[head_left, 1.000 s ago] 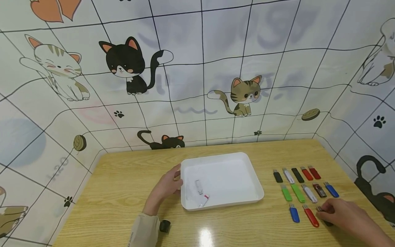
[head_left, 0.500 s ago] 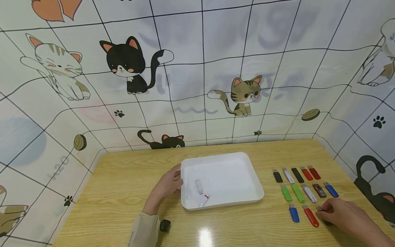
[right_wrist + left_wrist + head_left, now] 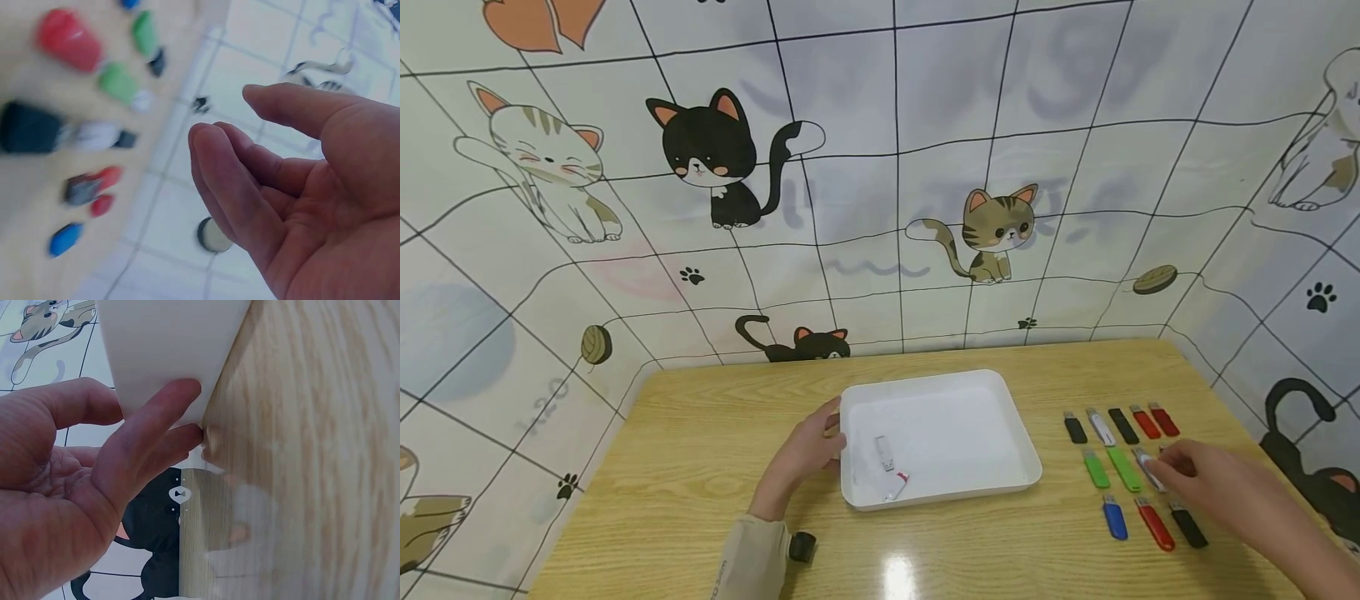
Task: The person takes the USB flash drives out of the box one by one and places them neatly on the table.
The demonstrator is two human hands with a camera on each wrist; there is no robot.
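My left hand point(image 3: 805, 454) holds the left side of a white tray point(image 3: 1000, 483). In the left wrist view, fingertips press the tray's outer wall point(image 3: 169, 344) and another digit reaches its rim. Inside lie two light-coloured USB sticks, one clear and white point(image 3: 883, 454), the other with a red mark point(image 3: 896, 485). My right hand point(image 3: 1221, 487) hovers over the right-hand rows of USB sticks, covering some of the middle row. Its thumb and fingers stand apart with nothing between them in the right wrist view. Below it lies a black USB stick point(image 3: 1189, 527); a silver one point(image 3: 1150, 469) is partly covered.
Red point(image 3: 1155, 527), blue point(image 3: 1116, 518), green point(image 3: 1096, 468) and black point(image 3: 1075, 429) USB sticks lie in rows on the wooden table point(image 3: 715, 433). A small black piece point(image 3: 802, 547) sits beside the left sleeve. Cat-printed cloth point(image 3: 850, 200) encloses the back and sides.
My right hand has let go of the black USB stick in the front row and moved up and away from the front, over the middle row. The left hand and tray have stayed put.
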